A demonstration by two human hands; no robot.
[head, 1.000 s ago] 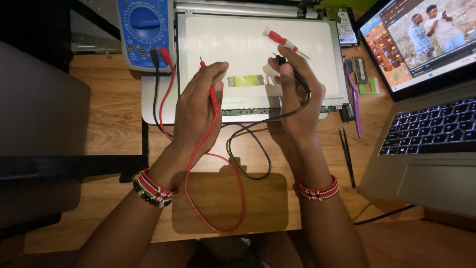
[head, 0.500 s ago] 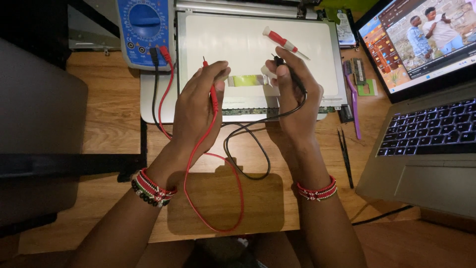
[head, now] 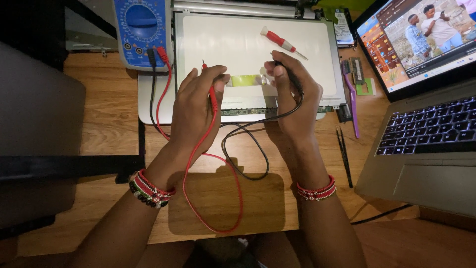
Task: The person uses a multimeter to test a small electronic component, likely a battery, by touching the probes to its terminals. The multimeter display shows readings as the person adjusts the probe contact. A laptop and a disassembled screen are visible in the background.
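My left hand (head: 196,106) grips a red probe (head: 211,92) with its tip pointing up, and its thumb touches a yellow-green flex strip (head: 245,80) on the back of a white display panel (head: 248,47). My right hand (head: 292,99) grips a black probe (head: 292,79) and rests by the strip's right end. Red lead (head: 198,149) and black lead (head: 248,134) run from the probes to a blue multimeter (head: 141,32) at the upper left.
A red-handled screwdriver (head: 280,40) lies on the panel. An open laptop (head: 426,114) playing a video stands at the right. Black tweezers (head: 343,151), a purple pry tool (head: 351,104) and a memory module (head: 358,69) lie between panel and laptop. A dark flat object (head: 34,124) fills the left.
Both hands have shifted slightly up the panel toward the yellow-green strip, and the left thumb now rests on it. The leads moved with them.
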